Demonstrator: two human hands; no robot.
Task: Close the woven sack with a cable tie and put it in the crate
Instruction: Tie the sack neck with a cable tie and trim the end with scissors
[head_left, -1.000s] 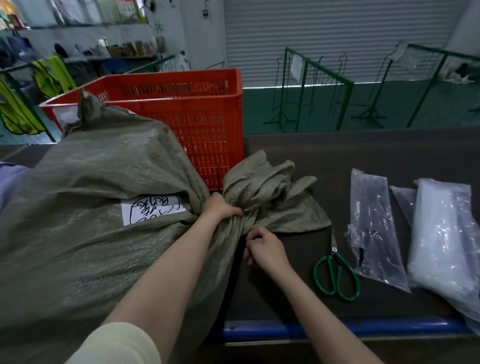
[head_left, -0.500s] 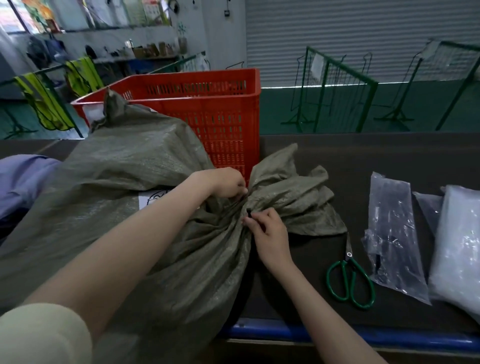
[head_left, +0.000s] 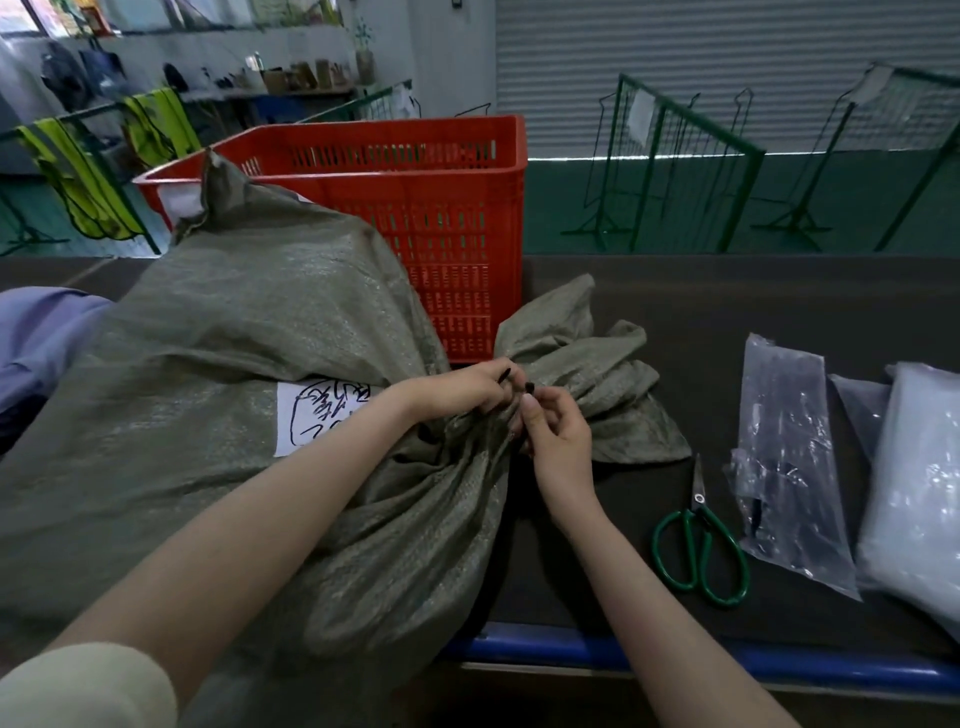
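A big grey-green woven sack lies on the dark table, a white label with black scribble on its side. Its gathered neck sits between my hands and its loose mouth fans out to the right. My left hand pinches the pointed end of a thin black cable tie above the neck. My right hand holds the tie's other end, fingertips close to the left hand. Most of the tie is hidden under the cloth. The red slotted crate stands right behind the sack.
Green-handled scissors lie on the table right of my right arm. Two clear plastic bags lie further right. The table's blue front edge runs below. A purple cloth lies at far left. Green wire racks stand behind.
My left hand has let go of the bunched neck and taken the tie's pointed end. My right hand has risen from under the neck and meets the left above it.
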